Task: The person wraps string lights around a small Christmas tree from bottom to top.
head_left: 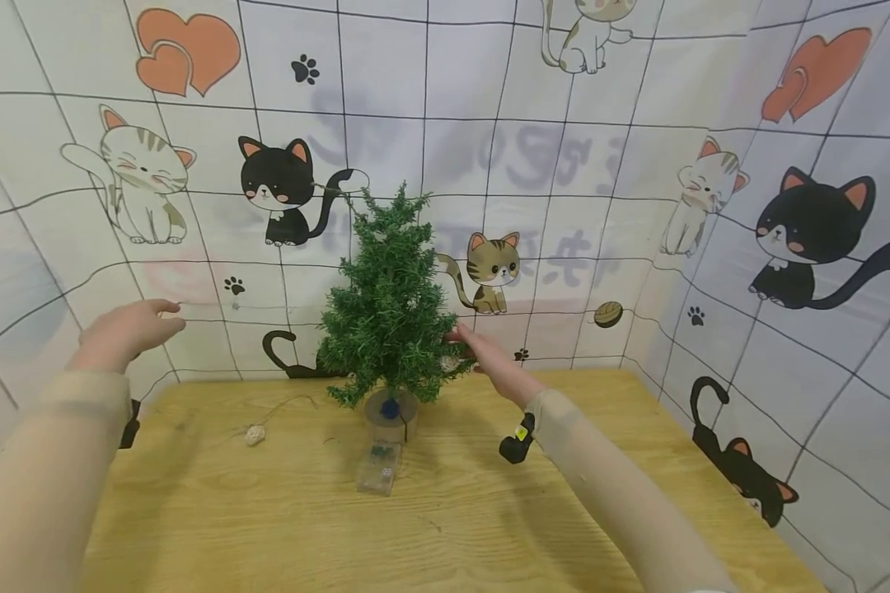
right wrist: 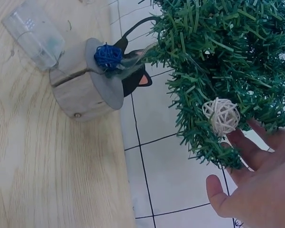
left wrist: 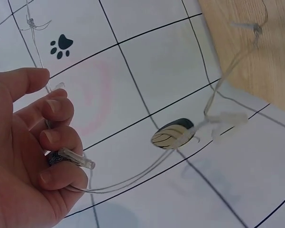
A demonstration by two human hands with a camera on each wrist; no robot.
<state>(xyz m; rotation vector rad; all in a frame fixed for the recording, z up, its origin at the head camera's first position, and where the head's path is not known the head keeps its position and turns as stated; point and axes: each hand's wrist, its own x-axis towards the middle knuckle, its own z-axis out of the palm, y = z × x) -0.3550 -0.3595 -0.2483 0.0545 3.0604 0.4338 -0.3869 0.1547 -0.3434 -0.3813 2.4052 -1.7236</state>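
A small green artificial Christmas tree (head_left: pixel 389 305) stands upright on a round base near the back of the table. At the far left, my left hand (head_left: pixel 129 329) is raised, away from the tree. Its fingers curl round the thin wire of a string of lights (left wrist: pixel 118 188), with a clear bulb (left wrist: pixel 77 158) poking out between them. On the tree's right side, my right hand (head_left: pixel 497 362) touches the lower branches with fingers extended. Close to those fingertips, a white wicker ball (right wrist: pixel 221 116) sits among the branches. A blue wicker ball (right wrist: pixel 108 57) rests at the base.
A clear battery box (head_left: pixel 378 469) lies on the wooden table (head_left: pixel 445 535) in front of the round base (right wrist: pixel 85 90). Left of the tree, another white wicker ball (head_left: pixel 255 434) lies with a thin wire. A cat-print cloth (head_left: pixel 489 165) hangs behind and beside the table.
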